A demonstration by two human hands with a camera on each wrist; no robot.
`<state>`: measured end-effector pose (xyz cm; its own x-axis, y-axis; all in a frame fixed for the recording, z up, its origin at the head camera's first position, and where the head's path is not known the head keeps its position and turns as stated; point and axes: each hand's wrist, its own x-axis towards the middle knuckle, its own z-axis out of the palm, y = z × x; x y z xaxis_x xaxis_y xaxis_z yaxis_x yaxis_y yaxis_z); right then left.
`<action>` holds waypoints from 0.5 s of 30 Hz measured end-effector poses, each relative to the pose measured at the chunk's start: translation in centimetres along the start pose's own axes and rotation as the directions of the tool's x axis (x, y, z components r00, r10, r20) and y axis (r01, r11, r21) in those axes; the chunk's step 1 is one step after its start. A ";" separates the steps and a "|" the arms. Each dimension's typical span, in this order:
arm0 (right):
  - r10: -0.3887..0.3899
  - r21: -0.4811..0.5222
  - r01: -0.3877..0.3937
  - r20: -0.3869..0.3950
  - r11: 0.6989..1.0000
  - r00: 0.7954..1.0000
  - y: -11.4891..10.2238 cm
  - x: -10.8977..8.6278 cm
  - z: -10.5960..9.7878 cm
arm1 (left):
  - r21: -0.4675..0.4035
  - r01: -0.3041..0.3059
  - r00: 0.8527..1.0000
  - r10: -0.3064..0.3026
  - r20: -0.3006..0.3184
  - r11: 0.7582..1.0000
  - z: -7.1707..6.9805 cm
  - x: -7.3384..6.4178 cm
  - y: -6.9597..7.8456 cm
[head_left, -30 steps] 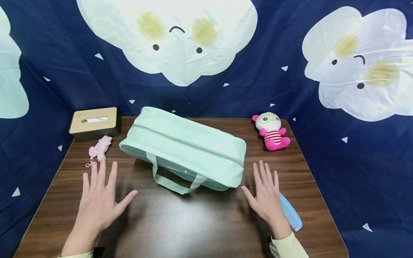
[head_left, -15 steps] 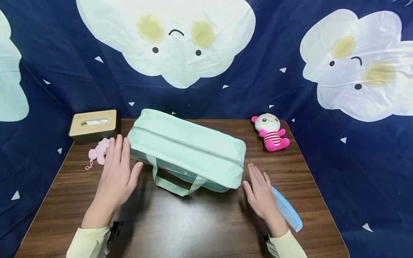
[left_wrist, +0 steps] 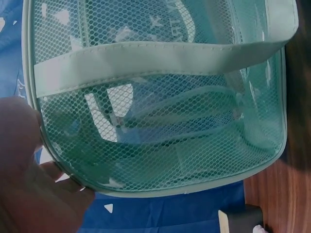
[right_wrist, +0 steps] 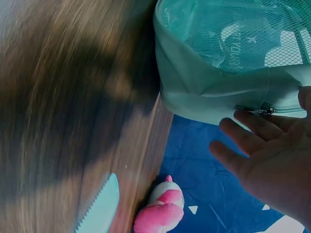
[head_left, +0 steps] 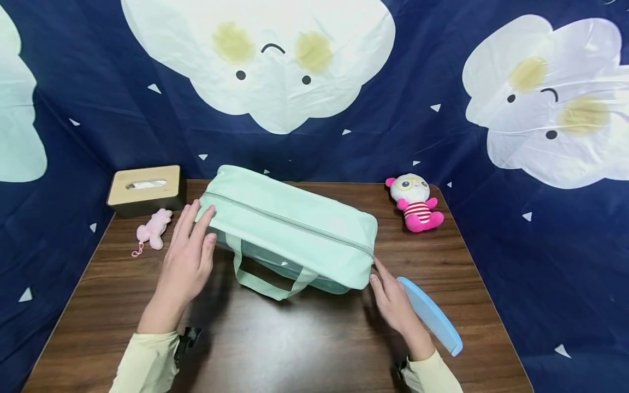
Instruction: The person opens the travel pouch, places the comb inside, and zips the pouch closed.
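One slanting axis matters to us: the green bag [head_left: 304, 210] lies toward the desk's [head_left: 290, 349] far edge, right end nearer us; our left hand [head_left: 185, 262] and right hand [head_left: 395, 303] are equally close, one per end, fingers extended, clamping nothing.

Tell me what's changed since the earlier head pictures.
The left hand has moved right and forward, from near the pink plush to the left end of the green bag. The right hand has shifted left to the bag's right end, uncovering more of the blue comb. Neither hand visibly grips it. Bag, plush, comb, tissue box and panda doll stayed put.
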<state>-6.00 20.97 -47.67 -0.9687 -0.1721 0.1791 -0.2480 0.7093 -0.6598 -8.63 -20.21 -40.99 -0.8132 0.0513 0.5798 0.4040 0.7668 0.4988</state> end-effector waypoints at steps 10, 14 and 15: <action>0.088 0.169 -0.058 -0.180 0.984 0.980 0.0 0.7 0.7 | -0.003 0.047 0.996 -0.047 -0.076 0.999 0.7 0.1 0.5; 0.155 0.277 -0.092 -0.215 0.956 0.964 0.3 0.9 1.0 | -0.006 0.068 0.992 -0.068 -0.106 0.998 1.0 0.2 0.6; 0.167 0.304 -0.097 -0.214 0.948 0.963 0.3 1.0 1.0 | -0.007 0.071 0.991 -0.072 -0.113 0.997 1.1 0.2 0.6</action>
<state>-7.05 20.29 -48.43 -0.9709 0.0989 0.2180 -0.1452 0.4808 -0.8647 -8.98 -19.08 -41.28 -0.7875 -0.0764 0.6115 0.3479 0.7639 0.5435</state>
